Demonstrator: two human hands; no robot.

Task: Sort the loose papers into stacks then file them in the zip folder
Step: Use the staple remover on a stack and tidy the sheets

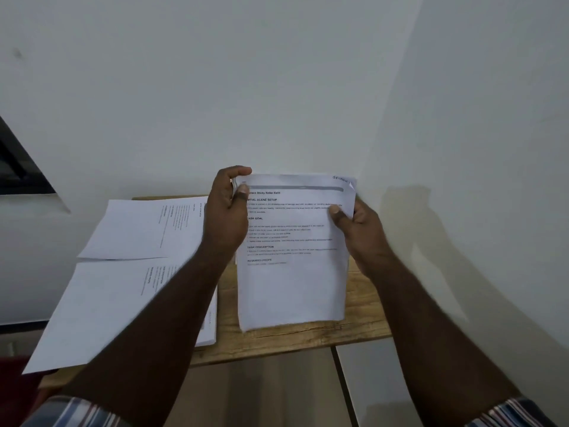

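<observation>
I hold a stack of printed white papers upright, its bottom edge resting on the small wooden table. My left hand grips the stack's upper left edge, thumb on the front sheet. My right hand grips the right edge, thumb on the front. Two more paper piles lie flat on the table's left: a far pile and a nearer, larger pile that overhangs the table edge. No zip folder is in view.
The table stands in a corner of white walls. A dark frame shows at the far left. Tiled floor lies below the table's front edge, and a dark red object sits at the lower left.
</observation>
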